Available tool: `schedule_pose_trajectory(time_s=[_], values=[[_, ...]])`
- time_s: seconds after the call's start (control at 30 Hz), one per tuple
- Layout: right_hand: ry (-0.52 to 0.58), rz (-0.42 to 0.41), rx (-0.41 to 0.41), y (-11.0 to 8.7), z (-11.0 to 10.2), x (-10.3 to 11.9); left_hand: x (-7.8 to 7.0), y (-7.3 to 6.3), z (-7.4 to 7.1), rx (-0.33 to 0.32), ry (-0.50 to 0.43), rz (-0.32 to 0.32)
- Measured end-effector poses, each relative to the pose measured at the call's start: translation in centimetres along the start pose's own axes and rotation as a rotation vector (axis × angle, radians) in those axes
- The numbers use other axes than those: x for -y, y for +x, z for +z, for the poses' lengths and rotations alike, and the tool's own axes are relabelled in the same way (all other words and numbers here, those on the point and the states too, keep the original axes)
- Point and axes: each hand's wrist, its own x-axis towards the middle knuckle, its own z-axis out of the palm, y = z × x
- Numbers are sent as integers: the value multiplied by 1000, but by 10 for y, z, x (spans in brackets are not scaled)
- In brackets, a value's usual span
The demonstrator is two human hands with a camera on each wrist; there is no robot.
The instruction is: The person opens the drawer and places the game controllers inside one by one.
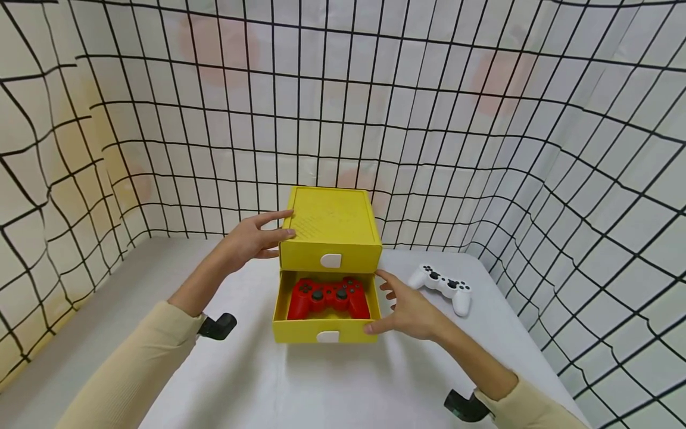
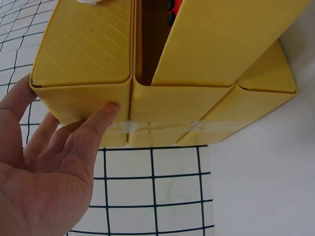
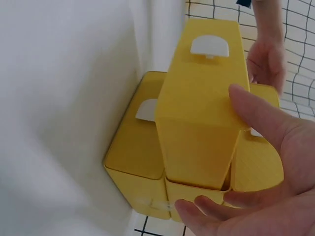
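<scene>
A yellow drawer cabinet [image 1: 332,217] stands on the white table, three drawers high. Its middle drawer [image 1: 295,332] is pulled out, with a red game controller [image 1: 329,287] lying inside. My left hand [image 1: 248,241] rests against the cabinet's left side, fingers spread and fairly straight, with fingertips at the top edge. On the other side, the thumb of my right hand [image 1: 417,314] touches the front right corner of the drawer. The other right fingers reach along the cabinet's side. In the right wrist view the drawer front shows a white tab handle [image 3: 210,45].
A white game controller [image 1: 442,285] lies on the table [image 1: 343,387] to the right of the cabinet. Black netting [image 1: 343,89] over white sheeting rises at the back and both sides. The bottom drawer [image 3: 135,132] is closed under the extended one.
</scene>
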Motion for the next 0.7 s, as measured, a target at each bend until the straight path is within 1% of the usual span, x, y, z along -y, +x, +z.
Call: schedule_pose_trajectory(time_s=[0.3, 0.43, 0.7], values=[[12, 56, -141, 5, 8, 0, 0, 0, 2, 1, -13, -21], [26, 60, -174, 7, 11, 0, 0, 1, 1, -4, -5, -19], [79, 25, -262, 14, 17, -6, 0, 2, 1, -8, -14, -27]])
